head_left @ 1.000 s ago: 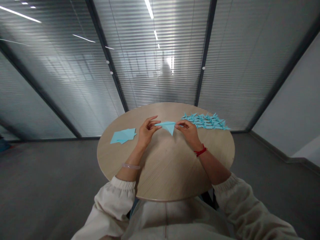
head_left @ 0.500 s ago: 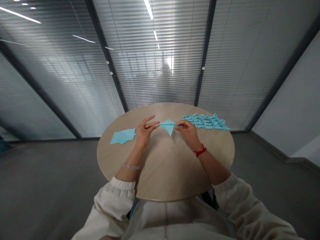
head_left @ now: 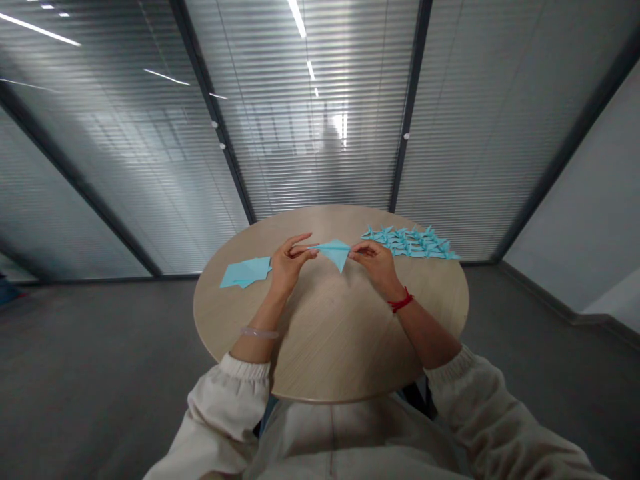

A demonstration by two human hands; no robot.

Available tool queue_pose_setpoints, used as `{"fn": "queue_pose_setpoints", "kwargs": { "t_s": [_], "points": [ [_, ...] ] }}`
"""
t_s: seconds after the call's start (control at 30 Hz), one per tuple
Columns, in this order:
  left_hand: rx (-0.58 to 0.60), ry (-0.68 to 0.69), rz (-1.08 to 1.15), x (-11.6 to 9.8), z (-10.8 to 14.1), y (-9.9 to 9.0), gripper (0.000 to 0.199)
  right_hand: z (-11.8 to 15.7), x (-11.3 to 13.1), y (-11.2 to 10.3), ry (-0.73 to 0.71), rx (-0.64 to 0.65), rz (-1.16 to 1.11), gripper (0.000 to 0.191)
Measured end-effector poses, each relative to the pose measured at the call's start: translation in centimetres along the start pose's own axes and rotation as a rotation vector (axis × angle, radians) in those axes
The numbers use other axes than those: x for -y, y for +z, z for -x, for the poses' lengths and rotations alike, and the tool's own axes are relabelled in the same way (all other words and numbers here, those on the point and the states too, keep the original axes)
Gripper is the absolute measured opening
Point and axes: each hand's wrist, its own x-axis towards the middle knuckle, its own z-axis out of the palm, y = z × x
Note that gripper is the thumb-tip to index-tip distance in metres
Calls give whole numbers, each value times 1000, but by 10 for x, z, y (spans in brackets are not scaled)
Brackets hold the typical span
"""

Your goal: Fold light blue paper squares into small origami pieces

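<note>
A light-blue folded paper [head_left: 336,253], with a wide top edge and a point hanging downward, is held just above the middle of the table. The paper's left tip lies between the thumb and fingers of my left hand [head_left: 289,267], whose index finger stretches out above. On the opposite side, my right hand [head_left: 377,267] pinches the right tip between thumb and bent fingers. Several blue paper cranes [head_left: 413,243] lie in rows beyond my right hand. To the left of my left hand rests a small pile of blue paper sheets [head_left: 246,272].
The round wooden table [head_left: 340,353] reaches close to my body. Behind it stands a glass wall with blinds [head_left: 320,173]. Grey floor [head_left: 100,353] surrounds the table, and a white wall [head_left: 580,220] rises at the right.
My left thumb has dropped slightly away from the fingers, and more of the paper's left tip shows between them. My right hand has stayed in place.
</note>
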Motion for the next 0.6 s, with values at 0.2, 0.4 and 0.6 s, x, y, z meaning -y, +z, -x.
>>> {"fn": "queue_pose_setpoints", "kwargs": {
  "t_s": [0.2, 0.4, 0.6],
  "points": [
    [2, -18, 21, 0, 0, 1, 35, 0, -2, 0, 8, -10, -1, 24],
    [-37, -52, 96, 6, 1, 5, 37, 2, -3, 2, 7, 8, 16, 23],
    [-81, -59, 104, 9, 2, 6, 36, 3, -5, 3, 0, 25, 39, 20]
  ]
}}
